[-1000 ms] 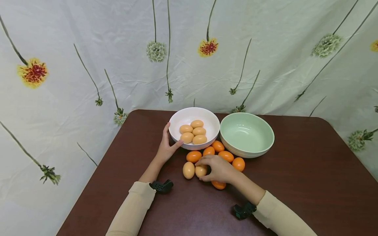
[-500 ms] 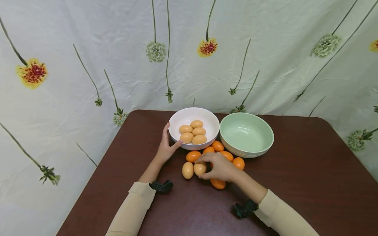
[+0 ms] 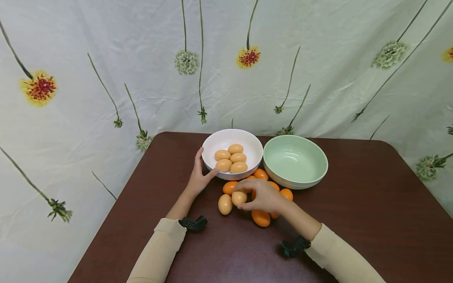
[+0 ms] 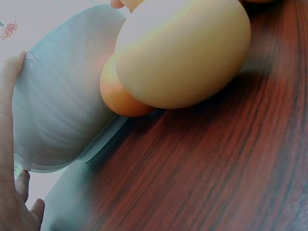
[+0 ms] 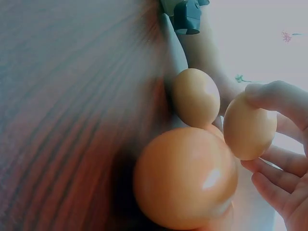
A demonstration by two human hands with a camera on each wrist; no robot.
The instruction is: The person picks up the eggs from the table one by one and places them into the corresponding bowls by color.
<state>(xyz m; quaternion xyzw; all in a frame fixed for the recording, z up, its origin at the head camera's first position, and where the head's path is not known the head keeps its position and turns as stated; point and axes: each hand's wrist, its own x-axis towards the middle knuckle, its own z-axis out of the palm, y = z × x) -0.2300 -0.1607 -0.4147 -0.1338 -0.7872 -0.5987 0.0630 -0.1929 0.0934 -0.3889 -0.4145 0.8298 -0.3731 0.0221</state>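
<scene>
My right hand point(image 3: 264, 197) pinches a tan egg point(image 5: 250, 127) between thumb and fingers, raised off the table in the right wrist view. Another tan egg point(image 3: 225, 204) lies on the table just left of it, looming large in the left wrist view. My left hand point(image 3: 201, 175) holds the white bowl point(image 3: 254, 147) at its left side, thumb at the near rim and fingers along the outer wall. Inside that bowl sit several tan eggs point(image 3: 238, 157). Several orange eggs point(image 3: 260, 218) lie around and beneath my right hand, some partly hidden by it.
A light green bowl point(image 3: 295, 159) with nothing in it stands right beside the white one. Both are near the far edge of the dark brown table point(image 3: 364, 188). A flowered cloth point(image 3: 226, 78) hangs behind.
The right hand has taken the tan egg up off the table and shifted slightly toward the white bowl. The left hand has stayed on the bowl.
</scene>
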